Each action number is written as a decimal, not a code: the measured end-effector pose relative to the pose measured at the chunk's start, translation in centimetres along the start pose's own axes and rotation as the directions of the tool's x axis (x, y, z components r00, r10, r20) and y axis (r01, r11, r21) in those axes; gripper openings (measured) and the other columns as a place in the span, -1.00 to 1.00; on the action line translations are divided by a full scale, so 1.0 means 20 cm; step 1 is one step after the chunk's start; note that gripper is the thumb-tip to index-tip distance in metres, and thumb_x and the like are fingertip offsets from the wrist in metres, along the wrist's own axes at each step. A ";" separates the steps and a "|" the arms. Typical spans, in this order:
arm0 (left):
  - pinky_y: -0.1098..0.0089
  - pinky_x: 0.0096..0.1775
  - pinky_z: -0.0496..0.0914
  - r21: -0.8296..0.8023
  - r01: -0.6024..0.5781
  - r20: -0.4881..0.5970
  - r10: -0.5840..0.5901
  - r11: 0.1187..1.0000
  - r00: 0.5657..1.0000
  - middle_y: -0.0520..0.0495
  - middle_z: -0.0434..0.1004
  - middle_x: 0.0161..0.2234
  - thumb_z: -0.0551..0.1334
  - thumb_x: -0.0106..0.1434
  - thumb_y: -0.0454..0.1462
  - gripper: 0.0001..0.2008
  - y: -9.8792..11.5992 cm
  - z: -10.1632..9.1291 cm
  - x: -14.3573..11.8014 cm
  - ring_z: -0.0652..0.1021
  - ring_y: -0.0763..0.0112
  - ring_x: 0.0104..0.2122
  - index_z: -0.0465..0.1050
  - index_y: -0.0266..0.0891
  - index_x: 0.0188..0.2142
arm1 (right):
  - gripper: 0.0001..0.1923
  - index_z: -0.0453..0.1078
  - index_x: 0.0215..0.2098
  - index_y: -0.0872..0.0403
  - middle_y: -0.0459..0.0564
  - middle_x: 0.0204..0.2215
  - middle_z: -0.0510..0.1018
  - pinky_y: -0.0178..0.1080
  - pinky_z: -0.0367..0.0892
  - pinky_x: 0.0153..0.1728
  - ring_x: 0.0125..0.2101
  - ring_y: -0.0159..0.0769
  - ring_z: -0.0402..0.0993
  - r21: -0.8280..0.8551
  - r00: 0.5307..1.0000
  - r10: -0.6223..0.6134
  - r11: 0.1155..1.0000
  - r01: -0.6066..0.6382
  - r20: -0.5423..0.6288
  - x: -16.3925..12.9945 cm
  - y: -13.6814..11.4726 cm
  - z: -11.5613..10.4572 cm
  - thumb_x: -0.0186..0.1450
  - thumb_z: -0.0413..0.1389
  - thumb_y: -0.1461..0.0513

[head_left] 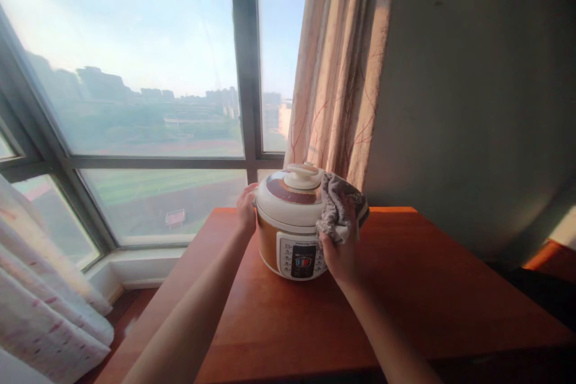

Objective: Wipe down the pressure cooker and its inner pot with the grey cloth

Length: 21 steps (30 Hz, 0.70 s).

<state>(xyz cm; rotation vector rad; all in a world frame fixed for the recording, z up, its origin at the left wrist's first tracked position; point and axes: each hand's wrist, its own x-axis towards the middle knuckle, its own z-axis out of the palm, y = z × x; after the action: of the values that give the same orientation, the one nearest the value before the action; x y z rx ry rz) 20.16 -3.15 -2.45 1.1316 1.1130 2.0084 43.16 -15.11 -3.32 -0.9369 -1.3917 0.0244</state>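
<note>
Head view — upright cooker (292, 225), panel facing viewer, cloth (338, 209) apparently touching.

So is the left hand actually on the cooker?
Touching. The head view shows the left hand pressed against the cooker at its left side, no gap, while the right hand holds a cloth to its right side.

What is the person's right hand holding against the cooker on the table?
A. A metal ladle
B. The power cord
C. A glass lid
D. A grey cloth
D. The right hand has a grip on a bunched grey cloth, pressed to the right side of the cooker, while the left hand rests on the cooker's left side.
</note>
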 end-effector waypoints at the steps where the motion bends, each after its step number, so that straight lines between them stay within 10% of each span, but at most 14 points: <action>1: 0.33 -0.28 0.37 -0.003 0.001 -0.001 -0.001 1.000 1.000 -0.08 0.57 -0.30 0.15 0.01 -0.20 -0.66 0.00 0.00 0.00 0.50 0.23 -0.28 0.56 -0.27 -0.26 | -0.28 0.07 0.38 0.06 0.16 0.34 0.22 0.27 -0.06 0.32 0.38 0.11 -0.04 -0.080 0.993 -0.111 0.990 0.114 0.045 -0.02 0.01 0.00 0.30 0.04 0.07; 7: 0.34 -0.28 0.36 -0.009 0.006 -0.001 -0.006 1.000 1.000 -0.07 0.56 -0.31 0.14 0.01 -0.19 -0.66 0.00 0.01 0.00 0.49 0.26 -0.30 0.54 -0.26 -0.26 | -0.20 0.05 0.42 0.02 0.13 0.33 0.28 0.32 -0.18 0.31 0.35 0.19 0.01 -0.226 0.757 -0.418 0.781 0.582 0.502 -0.30 0.19 -0.10 0.25 0.13 0.14; 14: 0.34 -0.30 0.34 0.004 0.038 0.008 -0.038 0.999 0.999 -0.06 0.54 -0.33 0.14 -0.01 -0.16 -0.61 -0.01 0.00 0.01 0.48 0.28 -0.33 0.52 -0.27 -0.22 | -0.20 0.01 0.44 -0.11 0.01 0.31 0.31 -0.05 0.26 0.11 0.13 -0.04 0.43 0.177 0.184 -0.301 0.851 0.494 0.936 -0.32 0.35 -0.37 0.26 0.12 0.17; 21: 0.34 -0.28 0.33 -0.008 0.039 0.017 -0.039 0.999 0.999 -0.07 0.54 -0.33 0.14 0.00 -0.16 -0.61 0.00 0.01 0.00 0.47 0.27 -0.32 0.52 -0.27 -0.21 | -0.21 0.06 0.41 -0.16 -0.08 0.28 0.36 -0.06 0.29 0.11 0.16 -0.10 0.42 0.265 0.153 -0.350 0.875 0.405 0.924 -0.23 0.37 -0.39 0.24 0.08 0.33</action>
<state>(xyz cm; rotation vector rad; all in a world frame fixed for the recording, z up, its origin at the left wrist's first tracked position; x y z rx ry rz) 20.28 -3.12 -2.34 1.1124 1.1093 1.9677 52.33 -16.95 -10.55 -0.4953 -2.8306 0.2259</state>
